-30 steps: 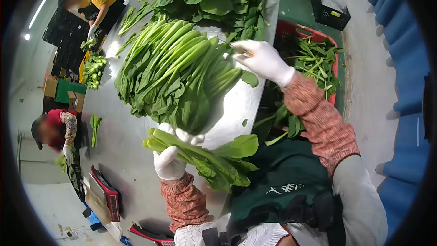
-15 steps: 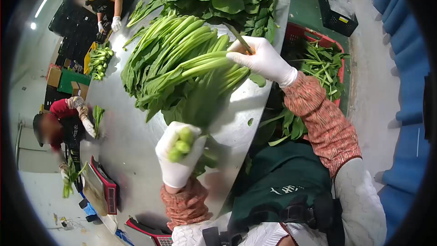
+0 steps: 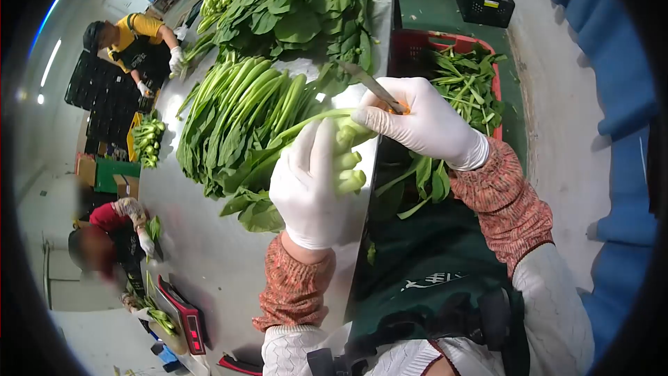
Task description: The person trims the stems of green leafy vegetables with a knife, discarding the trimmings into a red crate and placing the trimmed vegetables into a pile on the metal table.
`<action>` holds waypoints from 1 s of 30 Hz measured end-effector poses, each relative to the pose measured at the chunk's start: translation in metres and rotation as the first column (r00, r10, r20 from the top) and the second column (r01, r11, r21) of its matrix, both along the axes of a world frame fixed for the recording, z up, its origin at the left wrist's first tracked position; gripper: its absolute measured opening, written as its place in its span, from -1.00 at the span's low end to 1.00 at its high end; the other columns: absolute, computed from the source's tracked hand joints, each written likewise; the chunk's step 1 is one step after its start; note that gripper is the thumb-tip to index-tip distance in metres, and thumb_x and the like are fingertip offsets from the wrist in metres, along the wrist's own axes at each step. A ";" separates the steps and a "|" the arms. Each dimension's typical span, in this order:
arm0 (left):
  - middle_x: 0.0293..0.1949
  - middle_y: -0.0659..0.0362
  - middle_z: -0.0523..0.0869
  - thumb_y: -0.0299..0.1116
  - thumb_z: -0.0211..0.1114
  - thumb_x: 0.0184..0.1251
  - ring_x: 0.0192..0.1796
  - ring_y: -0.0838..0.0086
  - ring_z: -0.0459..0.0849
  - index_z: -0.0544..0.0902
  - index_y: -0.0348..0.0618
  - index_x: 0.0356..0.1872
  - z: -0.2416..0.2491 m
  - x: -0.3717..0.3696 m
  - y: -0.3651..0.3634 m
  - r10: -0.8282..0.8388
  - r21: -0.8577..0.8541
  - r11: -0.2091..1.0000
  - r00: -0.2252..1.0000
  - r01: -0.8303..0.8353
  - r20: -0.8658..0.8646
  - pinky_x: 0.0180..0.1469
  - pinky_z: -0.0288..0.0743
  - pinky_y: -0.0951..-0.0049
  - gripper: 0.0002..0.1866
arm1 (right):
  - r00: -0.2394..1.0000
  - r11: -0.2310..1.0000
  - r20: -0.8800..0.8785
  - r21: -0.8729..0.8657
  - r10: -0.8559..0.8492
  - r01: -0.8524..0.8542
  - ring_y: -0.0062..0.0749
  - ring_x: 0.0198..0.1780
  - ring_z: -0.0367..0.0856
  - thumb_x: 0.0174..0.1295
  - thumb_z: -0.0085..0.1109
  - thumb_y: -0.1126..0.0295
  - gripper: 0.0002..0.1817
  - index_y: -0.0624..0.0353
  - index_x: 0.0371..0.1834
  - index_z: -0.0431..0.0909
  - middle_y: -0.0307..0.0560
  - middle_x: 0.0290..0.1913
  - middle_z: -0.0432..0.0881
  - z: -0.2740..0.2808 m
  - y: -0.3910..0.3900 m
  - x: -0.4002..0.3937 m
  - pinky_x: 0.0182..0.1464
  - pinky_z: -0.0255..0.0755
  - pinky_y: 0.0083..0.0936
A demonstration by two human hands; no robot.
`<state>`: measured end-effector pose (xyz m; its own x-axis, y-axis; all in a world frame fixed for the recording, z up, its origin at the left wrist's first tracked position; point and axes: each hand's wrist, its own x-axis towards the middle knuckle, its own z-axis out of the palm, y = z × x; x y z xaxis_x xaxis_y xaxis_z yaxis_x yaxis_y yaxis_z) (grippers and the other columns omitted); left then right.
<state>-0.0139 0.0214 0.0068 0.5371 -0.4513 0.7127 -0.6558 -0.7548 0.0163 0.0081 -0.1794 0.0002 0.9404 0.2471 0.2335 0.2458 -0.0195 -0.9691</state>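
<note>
My left hand [image 3: 306,188], in a white glove, is closed around several leafy green stalks [image 3: 348,160]; their pale cut ends point right and their leaves hang out to the left. My right hand [image 3: 421,122], also gloved, grips a small knife [image 3: 376,89] whose blade points up and left. The thumb and fingertips of that hand are right at the end of a long stalk [image 3: 330,115] reaching over the left hand's bunch. Just beyond the hands, a pile of leafy greens [image 3: 243,108] lies on the metal table [image 3: 216,237].
A larger heap of greens [image 3: 299,10] covers the table's far end. On the right stands a red crate [image 3: 497,90] with loose leaves, and beyond it a black crate [image 3: 480,8]. Two people work across the table, near a red scale [image 3: 186,313] and bundled greens [image 3: 147,141].
My left hand has moved up and right with its stalks, closing in on the right hand. The stalk at my right hand now overlaps that bunch. The view has shifted slightly.
</note>
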 end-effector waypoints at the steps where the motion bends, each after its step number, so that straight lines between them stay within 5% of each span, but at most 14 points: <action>1: -0.06 0.03 0.69 -0.45 0.47 -0.12 -0.23 0.19 0.69 0.65 -0.20 0.06 -0.001 0.002 -0.004 -0.031 -0.059 0.998 0.999 0.029 -0.027 -0.20 0.60 0.32 -0.44 | 1.000 1.000 -0.007 -0.007 -0.021 0.021 -0.66 -0.36 0.50 0.37 0.28 0.23 -0.66 0.37 -0.29 0.56 -0.17 -0.44 0.59 -0.001 -0.003 -0.003 -0.26 0.46 -0.54; 4: -0.14 0.03 0.70 -0.57 0.50 -0.02 -0.18 0.19 0.70 0.66 -0.25 -0.03 0.007 -0.001 -0.012 -0.119 -0.265 0.963 0.959 0.048 -0.257 -0.07 0.60 0.34 -0.57 | 0.999 0.971 0.001 0.232 -0.052 0.050 -0.70 -0.21 0.56 0.40 0.25 0.27 -0.70 0.34 -0.08 0.63 -0.30 -0.31 0.65 -0.013 -0.009 -0.019 -0.15 0.47 -0.60; 6: -0.17 0.04 0.70 -0.59 0.50 -0.02 -0.19 0.28 0.70 0.66 -0.30 -0.08 0.012 -0.003 -0.016 -0.183 -0.327 0.943 0.920 0.065 -0.346 -0.07 0.57 0.41 -0.61 | 0.919 0.956 0.290 -0.044 -0.266 0.290 -0.51 -0.29 0.65 0.27 0.33 0.43 -0.68 0.31 0.04 0.59 -0.22 -0.34 0.65 -0.024 -0.009 -0.025 -0.22 0.50 -0.54; 8: -0.17 0.06 0.69 -0.60 0.49 -0.03 -0.19 0.34 0.69 0.66 -0.32 -0.09 0.014 -0.005 -0.017 -0.254 -0.376 0.923 0.865 0.083 -0.433 -0.06 0.55 0.44 -0.61 | 0.778 0.793 0.544 -0.301 -0.313 0.529 -0.35 -0.33 0.67 0.16 0.36 0.51 -0.60 0.27 0.09 0.57 -0.16 -0.36 0.64 -0.028 -0.016 -0.035 -0.26 0.52 -0.50; 9: -0.16 0.10 0.68 -0.63 0.48 -0.05 -0.17 0.44 0.66 0.66 -0.34 -0.10 0.015 -0.005 -0.018 -0.280 -0.394 0.915 0.838 0.086 -0.468 -0.04 0.52 0.49 -0.61 | 0.721 0.771 0.617 -0.275 -0.317 0.575 -0.17 -0.37 0.66 0.03 0.36 0.57 -0.48 0.20 0.15 0.54 -0.12 -0.36 0.62 -0.029 -0.016 -0.035 -0.34 0.52 -0.45; 17: -0.21 0.23 0.67 -0.67 0.44 -0.04 -0.23 0.61 0.62 0.66 -0.36 -0.13 0.025 -0.001 -0.025 -0.434 -0.499 0.860 0.665 0.104 -0.608 -0.12 0.52 0.58 -0.65 | 0.732 0.755 0.614 -0.320 -0.295 0.573 -0.15 -0.41 0.68 0.05 0.39 0.52 -0.47 0.14 0.17 0.54 -0.09 -0.34 0.68 -0.016 -0.026 -0.049 -0.40 0.53 -0.40; 23: -0.24 0.27 0.71 -0.64 0.46 -0.06 -0.21 0.63 0.62 0.68 -0.28 -0.11 0.023 0.006 -0.028 -0.565 -0.610 0.791 0.324 -0.047 -0.759 -0.07 0.50 0.58 -0.62 | 0.739 0.693 0.562 -0.362 -0.370 0.623 -0.01 -0.37 0.70 0.23 0.21 0.47 -0.57 0.17 0.20 0.53 0.07 -0.37 0.69 -0.032 -0.041 -0.040 -0.36 0.55 -0.32; 24: -0.21 0.27 0.72 -0.61 0.48 -0.07 -0.18 0.63 0.62 0.69 -0.27 -0.09 0.023 0.007 -0.029 -0.598 -0.636 0.765 0.254 -0.104 -0.760 -0.03 0.50 0.57 -0.60 | 0.798 0.600 0.415 -0.526 -0.437 0.603 0.08 -0.40 0.67 0.32 0.13 0.41 -0.66 0.19 0.16 0.56 0.14 -0.42 0.66 -0.045 -0.051 -0.026 -0.36 0.54 -0.32; 26: -0.24 0.31 0.71 -0.58 0.50 -0.02 -0.23 0.70 0.59 0.68 -0.28 -0.11 0.019 0.014 -0.036 -0.620 -0.674 0.735 0.326 -0.075 -0.713 -0.09 0.49 0.64 -0.63 | 0.806 0.515 0.352 -0.632 -0.475 0.579 -0.13 -0.46 0.70 0.37 0.11 0.42 -0.73 0.23 0.08 0.61 0.06 -0.49 0.67 -0.055 -0.078 -0.014 -0.38 0.52 -0.44; 28: -0.25 0.30 0.71 -0.57 0.52 -0.01 -0.24 0.70 0.59 0.68 -0.28 -0.12 0.013 0.021 -0.042 -0.627 -0.702 0.708 0.387 -0.080 -0.676 -0.11 0.49 0.65 -0.64 | 0.865 0.835 0.027 -0.248 -0.501 0.491 -0.48 -0.45 0.67 0.41 0.13 0.40 -0.76 0.27 0.03 0.63 -0.14 -0.50 0.69 -0.046 -0.084 -0.024 -0.35 0.49 -0.55; 29: -0.26 0.30 0.71 -0.56 0.54 -0.01 -0.24 0.70 0.59 0.68 -0.28 -0.11 0.013 0.023 -0.045 -0.543 -0.628 0.768 0.397 -0.122 -0.740 -0.11 0.50 0.63 -0.63 | 0.922 0.921 -0.085 -0.138 -0.377 0.364 -0.73 -0.35 0.59 0.40 0.20 0.39 -0.75 0.31 0.03 0.63 -0.27 -0.40 0.67 -0.036 -0.084 -0.027 -0.29 0.45 -0.65; 30: -0.24 0.28 0.71 -0.54 0.57 -0.02 -0.23 0.69 0.60 0.67 -0.27 -0.10 0.011 0.024 -0.051 -0.595 -0.666 0.724 0.327 -0.179 -0.734 -0.10 0.51 0.61 -0.60 | 0.944 0.950 0.107 0.046 -0.313 0.310 -0.68 -0.36 0.57 0.36 0.27 0.29 -0.74 0.29 -0.09 0.65 -0.17 -0.40 0.66 -0.027 -0.072 -0.032 -0.28 0.46 -0.60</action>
<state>0.0101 -0.0298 0.0178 0.9179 -0.3969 -0.0008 -0.0641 -0.1503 0.9866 -0.0238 -0.2513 -0.0272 0.9370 -0.0621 0.3438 0.3382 -0.0853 -0.9372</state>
